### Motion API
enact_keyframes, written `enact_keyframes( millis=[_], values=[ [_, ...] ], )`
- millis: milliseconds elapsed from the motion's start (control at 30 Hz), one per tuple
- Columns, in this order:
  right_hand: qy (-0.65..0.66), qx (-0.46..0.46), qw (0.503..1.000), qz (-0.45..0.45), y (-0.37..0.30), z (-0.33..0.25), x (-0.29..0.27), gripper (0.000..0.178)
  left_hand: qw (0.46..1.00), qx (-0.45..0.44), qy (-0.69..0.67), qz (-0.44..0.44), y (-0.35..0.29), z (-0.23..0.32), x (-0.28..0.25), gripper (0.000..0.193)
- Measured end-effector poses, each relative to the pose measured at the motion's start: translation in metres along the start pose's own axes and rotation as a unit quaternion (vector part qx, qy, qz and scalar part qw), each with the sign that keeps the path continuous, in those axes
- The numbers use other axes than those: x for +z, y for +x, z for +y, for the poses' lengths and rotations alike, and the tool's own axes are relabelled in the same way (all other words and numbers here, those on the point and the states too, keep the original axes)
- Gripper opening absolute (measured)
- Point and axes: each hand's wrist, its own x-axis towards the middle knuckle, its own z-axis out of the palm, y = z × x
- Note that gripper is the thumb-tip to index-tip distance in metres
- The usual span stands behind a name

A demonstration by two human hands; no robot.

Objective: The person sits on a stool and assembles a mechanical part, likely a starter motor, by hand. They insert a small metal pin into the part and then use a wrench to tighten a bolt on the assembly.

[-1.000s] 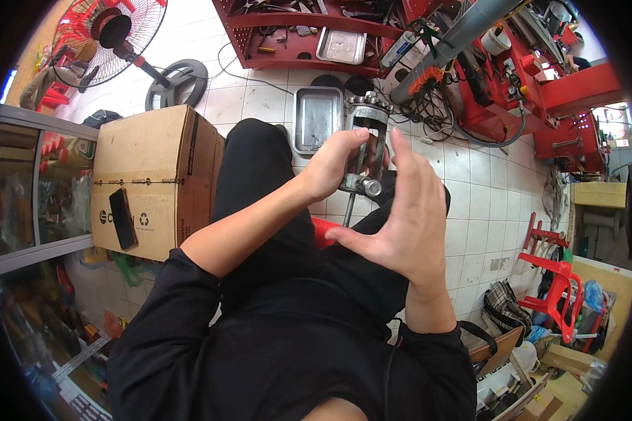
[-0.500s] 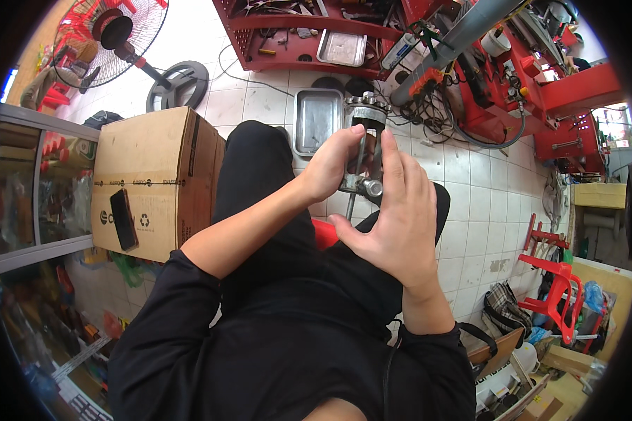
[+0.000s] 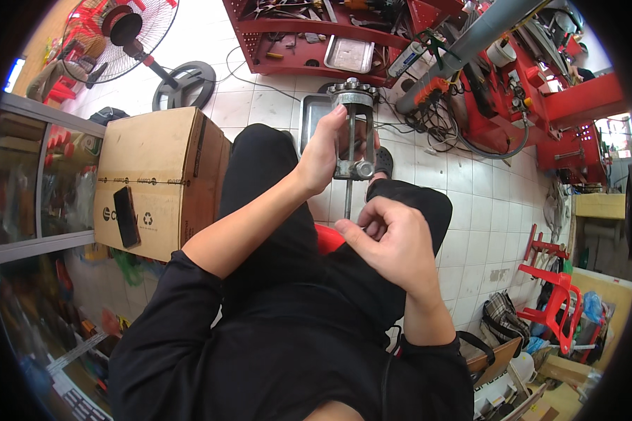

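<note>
My left hand (image 3: 319, 156) is closed around the side of a metal frame tool (image 3: 353, 93), held upright over the floor between my knees. The tool has a round knobbed head on top, two side bars and a small round fitting at its lower right. A thin metal rod (image 3: 348, 200) runs down from its base toward me. Below and to the right of the rod is my right hand (image 3: 402, 245), its fingers loosely curled and its thumb apart from them. Nothing shows in that hand, and it stays clear of the tool's frame.
A cardboard box (image 3: 147, 158) with a black phone (image 3: 126, 217) on it stands left. Beyond the tool, a metal tray (image 3: 309, 123) lies on the tiled floor. A red tool cart (image 3: 274, 68), a fan (image 3: 123, 31) and red machinery (image 3: 576, 102) are farther off. A red stool (image 3: 551, 302) is at right.
My right hand has come off the tool's right side, moved down toward me and curled its fingers. My left hand still grips the tool, which has shifted slightly left and away and stands straighter.
</note>
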Motion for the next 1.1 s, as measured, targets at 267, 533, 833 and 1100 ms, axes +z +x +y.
enact_keyframes(
  millis=[267,533,833,1100],
  values=[
    [0.08,-0.024,0.994,0.07,-0.007,0.004,0.028,0.022,1.0,0.015,0.025,0.001,0.004,-0.005,-0.005,0.058],
    [0.126,-0.044,0.987,0.092,-0.011,0.009,0.041,0.019,0.999,0.018,0.016,-0.022,-0.001,-0.003,-0.003,0.059],
    [0.428,0.021,0.903,-0.019,-0.011,0.02,0.043,0.023,1.0,0.011,0.012,-0.018,0.002,-0.002,-0.004,0.064],
    [0.401,0.009,0.915,-0.032,-0.009,0.029,0.048,0.023,0.998,-0.004,0.041,-0.038,0.003,-0.005,-0.01,0.059]
  ],
)
